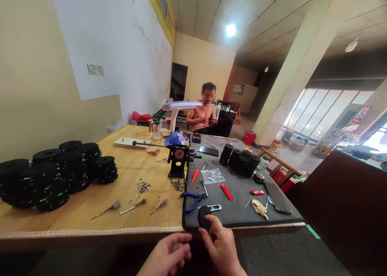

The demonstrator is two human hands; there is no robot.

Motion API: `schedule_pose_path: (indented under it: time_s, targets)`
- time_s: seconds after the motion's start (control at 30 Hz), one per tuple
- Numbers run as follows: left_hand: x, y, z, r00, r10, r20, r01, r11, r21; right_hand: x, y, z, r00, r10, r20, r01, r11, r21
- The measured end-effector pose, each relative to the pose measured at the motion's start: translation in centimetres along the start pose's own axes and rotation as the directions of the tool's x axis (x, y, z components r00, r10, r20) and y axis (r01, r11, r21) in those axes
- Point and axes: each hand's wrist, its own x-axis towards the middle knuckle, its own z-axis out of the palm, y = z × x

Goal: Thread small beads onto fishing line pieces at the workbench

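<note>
Spool work looks well along, I judge: my right hand (222,243) has its fingers pinched on a flat black round disc (203,217) at lower middle, on the near edge of the grey mat (238,209). My left hand (169,254) has its fingers loosely curled, apparently empty. Wound black spools (45,175) pile on the tabletop at left.

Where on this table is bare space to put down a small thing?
Bare wood lies between the pile of black spools and the winding tool. The grey mat is free in front of the red lighter. It is crowded around the blue pliers, near the right hand, which holds a black disc.
</note>
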Motion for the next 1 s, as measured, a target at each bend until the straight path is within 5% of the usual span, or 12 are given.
schedule_pose_path:
  time_s: [0.1,0.17,0.4,0.63,0.8,1.0]
  targets:
    - [1.1,1.0,1.6,1.000,-0.010,0.020,0.015,0.959,-0.284,-0.7,-0.6,0.0,1.000,-0.001,-0.014,0.000,1.000,-0.025]
    - [1.7,1.3,2.2,0.999,0.033,-0.010,-0.034,0.945,-0.326,-1.1,-0.7,0.0,1.000,0.003,-0.008,-0.004,0.998,-0.058]
    - [4.3,0.1,2.1,0.973,0.226,-0.044,-0.227,0.974,-0.005,-1.5,0.8,1.5,0.996,0.088,0.034,-0.077,0.967,-0.245]
    - [6.1,-1.6,2.1,0.967,0.247,-0.064,-0.240,0.965,0.103,-0.6,1.8,1.4,0.922,0.303,0.240,-0.172,0.877,-0.448]
    - [4.5,-1.0,0.6,0.960,0.263,-0.098,-0.254,0.962,0.096,-0.3,2.1,-0.1,0.895,0.302,0.328,-0.112,0.864,-0.491]
    - [2.2,-0.7,-3.9,0.932,0.242,-0.271,-0.243,0.970,0.030,-0.5,4.1,-1.2,0.883,0.345,0.318,-0.123,0.825,-0.552]
